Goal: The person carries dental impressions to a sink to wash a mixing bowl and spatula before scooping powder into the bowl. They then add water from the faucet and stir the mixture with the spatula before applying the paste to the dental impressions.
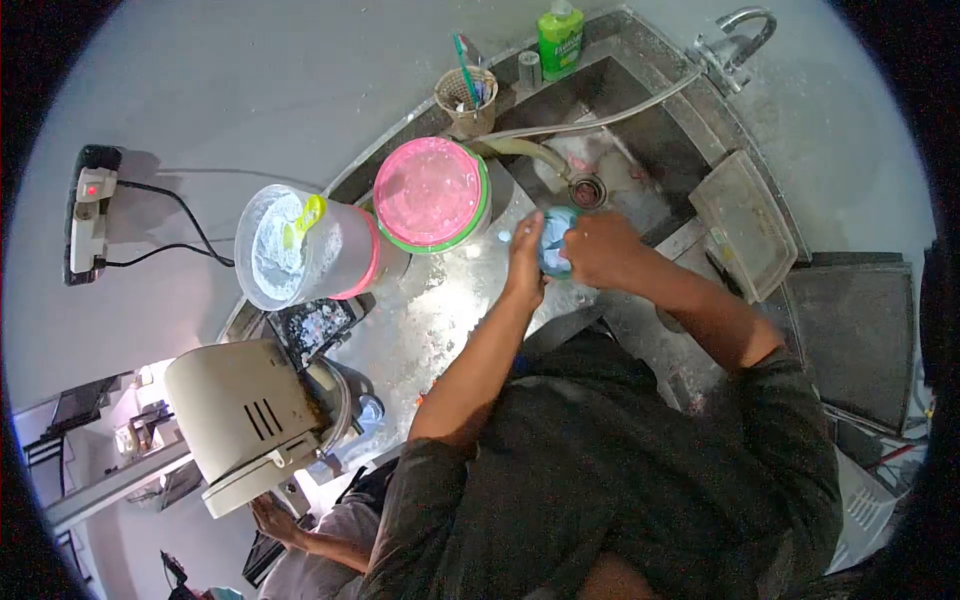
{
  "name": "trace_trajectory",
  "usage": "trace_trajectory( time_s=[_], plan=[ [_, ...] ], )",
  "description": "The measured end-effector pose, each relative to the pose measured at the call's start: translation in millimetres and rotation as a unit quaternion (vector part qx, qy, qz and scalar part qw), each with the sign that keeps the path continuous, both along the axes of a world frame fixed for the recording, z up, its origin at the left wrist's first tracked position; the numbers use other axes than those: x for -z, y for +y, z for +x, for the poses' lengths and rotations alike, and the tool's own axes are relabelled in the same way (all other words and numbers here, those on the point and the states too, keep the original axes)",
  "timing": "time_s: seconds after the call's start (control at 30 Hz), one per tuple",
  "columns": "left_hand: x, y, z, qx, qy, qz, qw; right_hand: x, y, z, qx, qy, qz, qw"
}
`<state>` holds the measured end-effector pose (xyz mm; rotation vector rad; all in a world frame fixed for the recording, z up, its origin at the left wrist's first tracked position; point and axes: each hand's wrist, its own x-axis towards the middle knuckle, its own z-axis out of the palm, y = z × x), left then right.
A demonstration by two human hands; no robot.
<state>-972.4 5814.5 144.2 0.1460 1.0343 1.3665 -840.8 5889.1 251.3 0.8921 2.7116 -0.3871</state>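
Observation:
A small round bowl with a greenish-blue rim and pale blue material inside sits between my hands, above the metal counter near the sink. My left hand is wrapped round the bowl's left side, thumb toward the rim. The fingers of my right hand are curled into a fist over the bowl's right edge. What that fist holds, if anything, is hidden.
A tub with a pink lid and a tub of white powder with a yellow-green scoop stand left. Behind are the sink, a hose and a green bottle. Another person's hand is beside a beige machine.

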Motion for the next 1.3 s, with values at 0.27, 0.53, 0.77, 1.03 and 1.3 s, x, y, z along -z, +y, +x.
trace_trajectory(
  time_s=[0.27, 0.53, 0.77, 1.03, 1.3],
  plan=[
    [-27, 10, -19, 0.020, 0.029, 0.005, 0.999, 34, 17, 14, 0.127, -0.005, 0.014, 0.992],
    [-15, 15, -2, 0.044, -0.038, -0.027, 0.998, 20, 9, 13, 0.200, 0.068, -0.083, 0.974],
    [-26, 47, -22, -0.012, -0.044, -0.014, 0.999, 28, -45, 54, 0.104, 0.186, 0.181, 0.960],
    [-6, 58, -2, -0.023, -0.039, 0.023, 0.999, 40, -22, 67, 0.242, 0.345, 0.048, 0.905],
    [-5, 51, 0, -0.115, -0.004, 0.076, 0.990, 19, -22, 95, 0.494, 0.278, -0.403, 0.718]
  ],
)
